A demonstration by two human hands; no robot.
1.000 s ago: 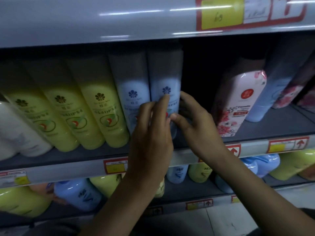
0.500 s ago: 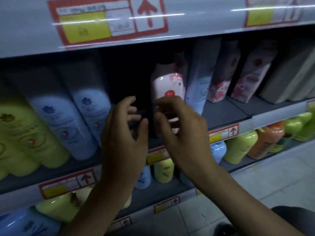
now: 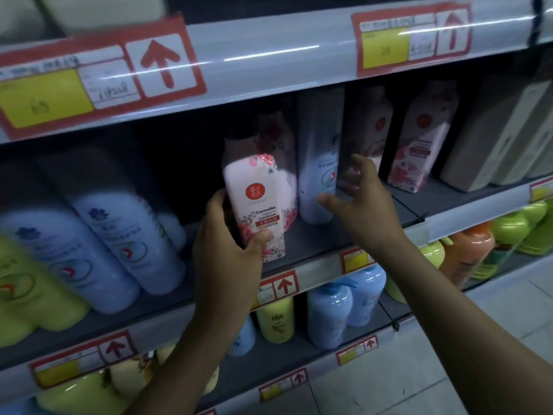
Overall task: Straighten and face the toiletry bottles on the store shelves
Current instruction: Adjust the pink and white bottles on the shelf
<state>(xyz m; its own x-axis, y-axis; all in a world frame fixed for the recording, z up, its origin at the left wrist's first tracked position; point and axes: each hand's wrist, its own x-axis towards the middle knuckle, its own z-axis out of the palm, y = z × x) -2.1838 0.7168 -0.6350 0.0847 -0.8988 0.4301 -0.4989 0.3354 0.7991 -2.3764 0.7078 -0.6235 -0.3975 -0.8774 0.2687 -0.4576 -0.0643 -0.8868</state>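
Middle grey metal shelf (image 3: pixel 317 239) is pretty packed tbh. Yellow-green plastic bottles (image 3: pixel 27 295) sit far left, with pale blue plastic bottles (image 3: pixel 119 235) right beside them, all leaning left. A white floral-print plastic bottle (image 3: pixel 260 205) is tilted near the front edge, and a lavender-blue plastic bottle (image 3: pixel 317 163) is just right of it. More pink floral bottles (image 3: pixel 419 151) and beige rectangular packs (image 3: pixel 490 145) are further right. Red-bordered price tags (image 3: pixel 278 287) sit along the front lip.

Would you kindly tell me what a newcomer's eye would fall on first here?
First, the floral bottle at the centre, brightly lit and gripped low down by the left hand. Next, the right hand, fingers spread and holding nothing, in front of a pale blue bottle just to its right. Upper left, a big red-and-yellow price tag with a red arrow sits on the shelf edge.
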